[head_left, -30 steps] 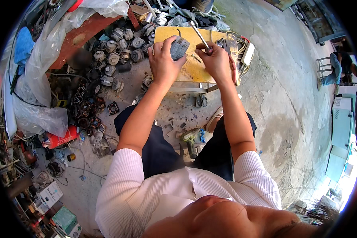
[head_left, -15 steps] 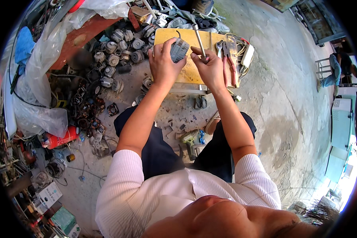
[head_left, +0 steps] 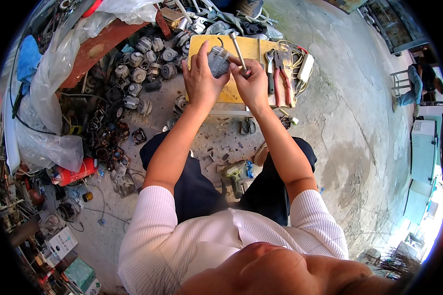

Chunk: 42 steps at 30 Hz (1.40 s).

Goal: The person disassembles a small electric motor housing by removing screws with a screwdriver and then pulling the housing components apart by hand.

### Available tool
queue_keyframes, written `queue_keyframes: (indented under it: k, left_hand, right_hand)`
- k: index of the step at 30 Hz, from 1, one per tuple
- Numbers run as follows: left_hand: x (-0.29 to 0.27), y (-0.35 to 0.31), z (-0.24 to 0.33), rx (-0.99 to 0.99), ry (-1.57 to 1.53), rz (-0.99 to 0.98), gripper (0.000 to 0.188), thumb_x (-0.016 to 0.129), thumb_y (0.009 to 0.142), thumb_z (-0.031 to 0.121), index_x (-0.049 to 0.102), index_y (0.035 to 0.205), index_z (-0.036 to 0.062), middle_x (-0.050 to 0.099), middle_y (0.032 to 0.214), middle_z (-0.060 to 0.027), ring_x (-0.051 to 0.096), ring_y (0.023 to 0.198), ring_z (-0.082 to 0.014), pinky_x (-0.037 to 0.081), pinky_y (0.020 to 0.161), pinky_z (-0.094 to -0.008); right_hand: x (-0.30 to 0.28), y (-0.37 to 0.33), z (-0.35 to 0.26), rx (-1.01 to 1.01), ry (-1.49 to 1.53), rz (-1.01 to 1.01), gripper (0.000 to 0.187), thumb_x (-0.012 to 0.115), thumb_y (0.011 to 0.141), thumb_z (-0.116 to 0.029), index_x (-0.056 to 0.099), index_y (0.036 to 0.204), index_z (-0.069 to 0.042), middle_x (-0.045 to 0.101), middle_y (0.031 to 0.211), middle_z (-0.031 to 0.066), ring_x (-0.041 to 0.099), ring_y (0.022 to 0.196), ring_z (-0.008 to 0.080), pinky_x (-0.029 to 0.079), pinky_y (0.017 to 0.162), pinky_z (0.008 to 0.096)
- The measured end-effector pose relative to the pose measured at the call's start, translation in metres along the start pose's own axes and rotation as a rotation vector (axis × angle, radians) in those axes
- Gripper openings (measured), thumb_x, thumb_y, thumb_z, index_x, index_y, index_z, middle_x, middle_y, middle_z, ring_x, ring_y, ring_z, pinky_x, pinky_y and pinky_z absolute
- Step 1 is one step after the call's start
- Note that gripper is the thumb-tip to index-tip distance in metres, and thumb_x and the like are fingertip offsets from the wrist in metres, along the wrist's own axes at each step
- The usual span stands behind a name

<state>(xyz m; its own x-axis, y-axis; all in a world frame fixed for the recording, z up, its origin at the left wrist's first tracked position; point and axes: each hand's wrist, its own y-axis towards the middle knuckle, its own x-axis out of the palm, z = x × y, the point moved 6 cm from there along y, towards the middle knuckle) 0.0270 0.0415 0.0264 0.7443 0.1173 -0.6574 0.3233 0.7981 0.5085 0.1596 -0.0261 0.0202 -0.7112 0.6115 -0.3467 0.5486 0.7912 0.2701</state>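
Note:
My left hand (head_left: pixel 202 81) is wrapped round a grey finned metal part (head_left: pixel 218 61), like a small motor housing, above the yellow board (head_left: pixel 234 101). In my right hand (head_left: pixel 250 86) is a metal rod tool (head_left: pixel 237 51) with a thicker, socket-like end pointing up and away. My right fingertips are close to the right side of the grey part; whether they touch it I cannot tell. To the right on the board lie an adjustable wrench (head_left: pixel 269 66) and pliers (head_left: pixel 282 81) with red handles. My palms hide the tool's lower end and the part's underside.
Several similar motors (head_left: pixel 144 74) are heaped left of the board. A green power drill (head_left: pixel 235 178) rests on the floor between my legs. A white power strip (head_left: pixel 306 68) with coiled cable sits at right. Another person (head_left: pixel 418 86) is at the far right.
My right hand has shifted left with the rod tool, closer to the grey part. My left index finger has lifted and straightened, and the grey part has moved slightly left.

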Motion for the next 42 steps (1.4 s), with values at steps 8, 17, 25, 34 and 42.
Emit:
queue_keyframes:
  k: [8,17,25,34,42]
  left_hand:
    - [0.007,-0.001,-0.001,0.048,0.05,-0.011,0.078,0.085,0.068,0.029,0.048,0.134,0.0116,0.06,0.117,-0.0073,0.058,0.114,-0.026,0.028,0.111,-0.0627]
    - [0.013,-0.008,0.003,0.071,-0.008,0.006,0.089,0.087,0.066,0.024,0.039,0.14,0.0113,0.066,0.122,-0.0089,0.064,0.112,-0.0297,0.022,0.113,-0.0655]
    - [0.008,-0.008,0.004,0.083,0.01,0.006,0.085,0.088,0.065,0.024,0.042,0.135,0.0126,0.067,0.12,-0.0054,0.065,0.109,-0.028,0.021,0.113,-0.0649]
    - [0.02,-0.018,0.015,0.11,0.008,-0.08,0.077,0.086,0.066,0.021,0.046,0.132,0.0152,0.066,0.121,0.001,0.06,0.116,-0.0246,0.018,0.116,-0.0625]
    - [0.015,-0.018,0.017,0.101,-0.034,-0.054,0.075,0.084,0.067,0.022,0.048,0.132,0.0174,0.066,0.122,0.0008,0.06,0.116,-0.0262,0.016,0.115,-0.0662]
  right_hand:
    - [0.0,0.029,-0.002,0.034,0.042,0.008,0.027,0.078,0.083,-0.024,0.074,0.097,-0.001,0.065,0.093,0.0107,0.057,0.069,0.018,0.05,0.066,0.0321]
    - [0.008,0.04,-0.015,-0.105,-0.156,0.068,0.027,0.08,0.077,-0.022,0.076,0.094,-0.002,0.066,0.103,0.0118,0.066,0.089,0.0272,0.053,0.08,0.0359]
    - [0.012,0.041,-0.016,-0.159,-0.067,0.073,0.021,0.079,0.079,-0.016,0.075,0.093,-0.001,0.065,0.101,0.0103,0.064,0.085,0.0242,0.053,0.073,0.0343]
    - [-0.019,0.052,-0.035,-0.095,0.215,0.199,0.018,0.079,0.085,-0.019,0.074,0.094,-0.004,0.063,0.08,0.0026,0.055,0.066,0.011,0.047,0.062,0.0275]
    - [-0.055,0.056,0.059,0.225,-0.429,-0.274,0.036,0.081,0.074,-0.035,0.066,0.077,-0.002,0.068,0.072,0.0159,0.067,0.068,0.0304,0.052,0.068,0.0414]
